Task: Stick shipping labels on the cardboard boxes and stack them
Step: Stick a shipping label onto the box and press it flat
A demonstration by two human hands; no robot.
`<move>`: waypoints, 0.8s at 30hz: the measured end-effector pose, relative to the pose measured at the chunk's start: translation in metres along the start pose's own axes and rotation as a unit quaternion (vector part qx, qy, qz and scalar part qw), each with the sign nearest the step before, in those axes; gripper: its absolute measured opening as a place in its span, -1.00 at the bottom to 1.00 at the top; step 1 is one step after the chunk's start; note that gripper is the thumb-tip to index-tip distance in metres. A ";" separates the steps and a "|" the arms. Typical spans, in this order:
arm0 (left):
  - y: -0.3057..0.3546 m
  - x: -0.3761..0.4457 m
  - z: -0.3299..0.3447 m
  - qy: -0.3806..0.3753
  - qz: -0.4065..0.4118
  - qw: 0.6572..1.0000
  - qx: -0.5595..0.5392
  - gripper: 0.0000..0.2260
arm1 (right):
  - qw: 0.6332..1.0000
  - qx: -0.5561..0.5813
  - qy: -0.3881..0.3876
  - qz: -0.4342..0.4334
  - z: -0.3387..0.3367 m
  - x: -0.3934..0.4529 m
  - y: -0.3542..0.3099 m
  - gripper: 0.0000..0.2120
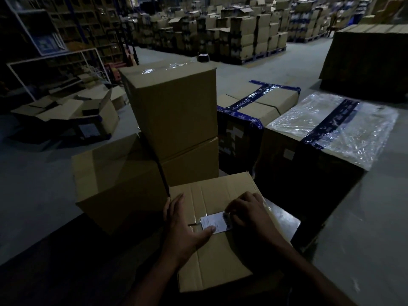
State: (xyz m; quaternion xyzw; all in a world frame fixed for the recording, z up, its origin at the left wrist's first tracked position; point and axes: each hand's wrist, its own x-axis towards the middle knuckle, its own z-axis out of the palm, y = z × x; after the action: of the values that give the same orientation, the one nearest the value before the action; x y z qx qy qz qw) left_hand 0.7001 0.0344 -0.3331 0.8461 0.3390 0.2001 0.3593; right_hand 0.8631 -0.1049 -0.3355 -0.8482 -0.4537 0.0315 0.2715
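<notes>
A brown cardboard box (223, 257) lies right in front of me, its top facing up. A small white shipping label (217, 221) lies on that top. My left hand (183, 228) rests flat on the box, its thumb pressing the label's lower left part. My right hand (247, 212) has curled fingers bearing down on the label's right edge. Behind stands a stack of plain boxes (174, 111), the top one sealed with clear tape, and another plain box (119, 182) sits at its left.
Two boxes bound with blue tape (258, 107) and one wrapped in clear film (335, 124) stand to the right. Opened boxes (72, 111) lie on the floor at left. Shelving (55, 40) and pallets of cartons (242, 34) fill the background; grey floor (39, 173) lies around.
</notes>
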 end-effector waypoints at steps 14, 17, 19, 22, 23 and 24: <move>0.014 0.054 -0.022 -0.169 0.046 0.969 0.171 0.42 | 0.991 -0.070 0.115 0.020 -0.006 -0.086 -0.003 -0.86; 0.017 0.074 -0.021 -0.187 0.058 0.958 0.208 0.45 | 0.982 -0.085 0.165 0.033 -0.002 -0.089 -0.007 -0.91; 0.018 0.079 -0.020 -0.195 0.052 0.950 0.239 0.47 | 0.973 -0.102 0.203 0.033 0.001 -0.088 -0.006 -0.88; 0.016 0.077 -0.022 -0.195 0.037 0.949 0.243 0.44 | 0.956 -0.126 0.262 0.033 0.000 -0.086 -0.001 -0.85; 0.017 0.075 -0.025 -0.196 0.022 0.949 0.247 0.40 | 0.951 -0.130 0.277 0.038 -0.002 -0.084 0.002 -0.87; 0.017 0.073 -0.027 -0.195 0.003 0.946 0.258 0.36 | 0.947 -0.137 0.286 0.041 -0.004 -0.081 0.005 -0.87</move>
State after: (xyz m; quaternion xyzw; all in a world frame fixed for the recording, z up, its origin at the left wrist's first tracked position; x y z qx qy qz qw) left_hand 0.7420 0.0904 -0.2955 0.9334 0.2996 -0.0620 0.1876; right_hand 0.8206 -0.1724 -0.3501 -0.8684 -0.3220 -0.2641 0.2692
